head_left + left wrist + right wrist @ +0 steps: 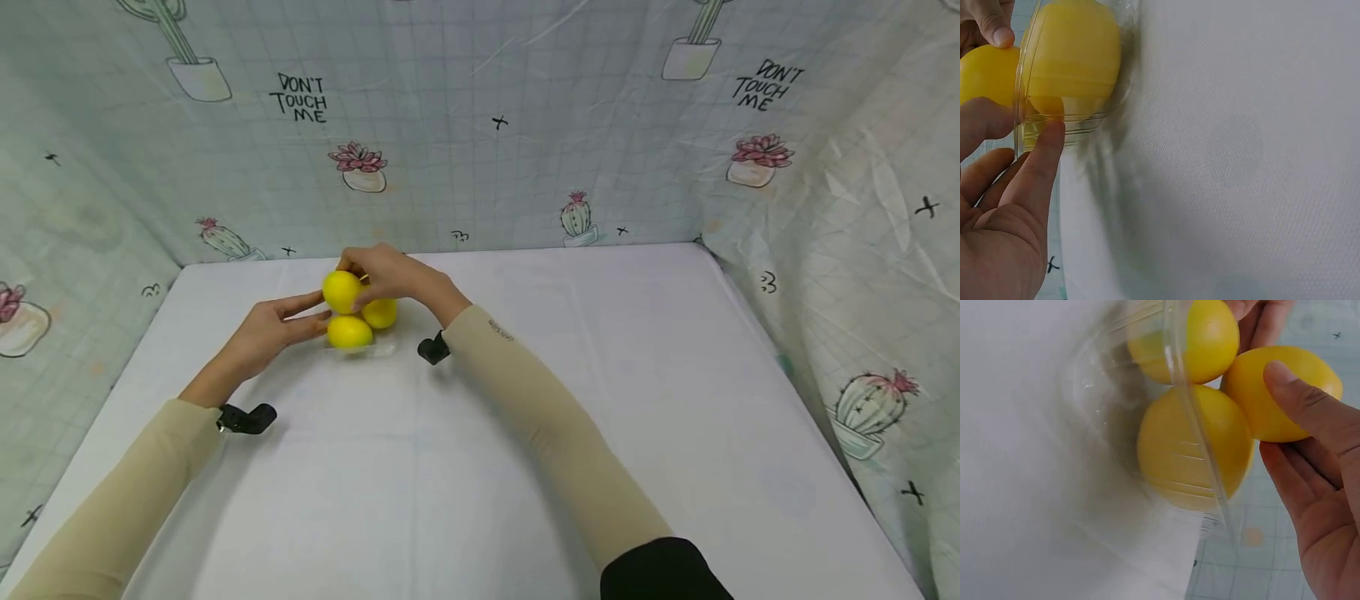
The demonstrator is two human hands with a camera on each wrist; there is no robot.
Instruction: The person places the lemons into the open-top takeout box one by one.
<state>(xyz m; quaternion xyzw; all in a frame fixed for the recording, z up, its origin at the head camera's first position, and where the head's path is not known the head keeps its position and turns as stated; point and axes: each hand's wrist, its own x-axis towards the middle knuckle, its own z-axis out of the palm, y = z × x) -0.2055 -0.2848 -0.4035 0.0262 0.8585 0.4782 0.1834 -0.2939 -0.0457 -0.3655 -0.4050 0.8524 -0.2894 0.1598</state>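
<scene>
Three yellow lemons are grouped at the far left of the table. My right hand holds one lemon between thumb and fingers, above the other two. Those two, a front lemon and a back lemon, sit in a clear plastic container with a thin rim, standing on the table. My left hand grips the container's left side, fingertips at its rim and wall. In the right wrist view, the held lemon rests close against both others.
A white cloth covers the table. Behind it hangs a patterned curtain with printed cacti and lettering, and more of this cloth flanks both sides. A black wrist camera sits below the left hand, another wrist camera below the right.
</scene>
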